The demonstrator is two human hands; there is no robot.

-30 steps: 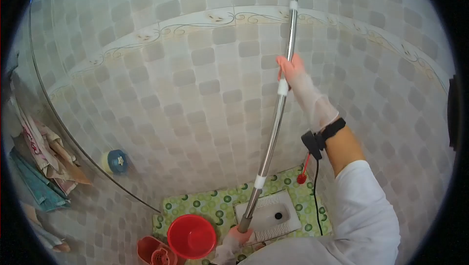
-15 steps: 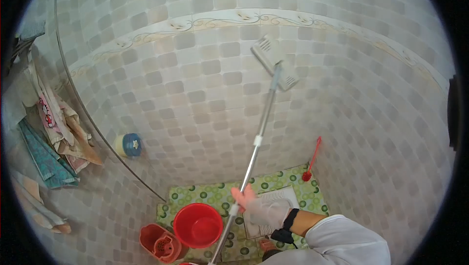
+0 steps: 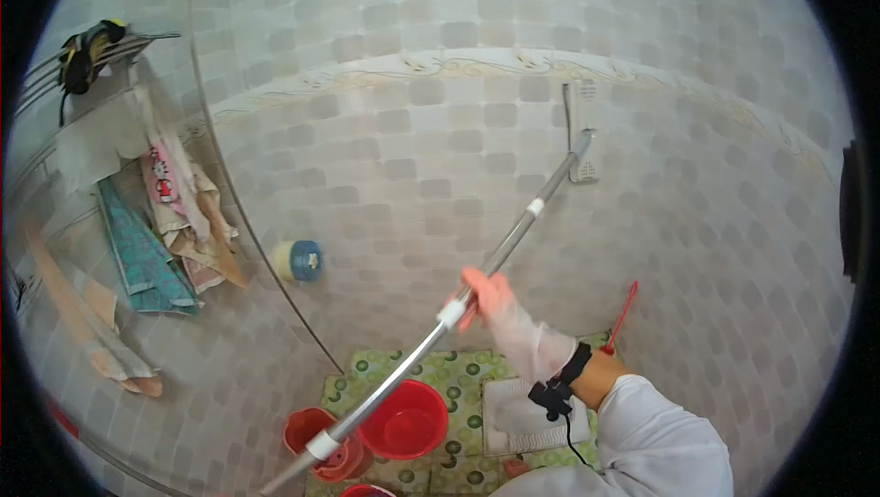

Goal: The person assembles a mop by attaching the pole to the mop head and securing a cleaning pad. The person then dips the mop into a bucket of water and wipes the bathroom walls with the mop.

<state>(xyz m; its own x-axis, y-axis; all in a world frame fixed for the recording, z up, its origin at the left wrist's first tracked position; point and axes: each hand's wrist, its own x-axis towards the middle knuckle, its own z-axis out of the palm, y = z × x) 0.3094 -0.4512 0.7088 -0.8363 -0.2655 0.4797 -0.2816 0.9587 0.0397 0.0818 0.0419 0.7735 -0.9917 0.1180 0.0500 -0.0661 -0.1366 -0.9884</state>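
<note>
My right hand [image 3: 486,295], in a thin clear glove, is closed around the middle of a long metal pole [image 3: 399,373]. The pole slants from the lower left up to a flat, light-coloured mop head [image 3: 584,167] that stands nearly upright against the tiled wall [image 3: 367,194]. A black strap [image 3: 576,364] with a small black device is on my right wrist. The pole's lower end runs towards the bottom left edge, and my left hand does not show.
Below are a red basin [image 3: 431,442], a reddish mop bucket [image 3: 302,428], a squat toilet [image 3: 513,419] and green-patterned floor [image 3: 367,364]. A red brush [image 3: 625,314] leans at the right. Cloths [image 3: 151,263] hang left, near a blue-and-cream holder [image 3: 305,260].
The mop head has moved right and turned more upright on the wall. My right hand has risen with the pole, now more slanted. My left hand, seen on the pole's lower end earlier, is out of view.
</note>
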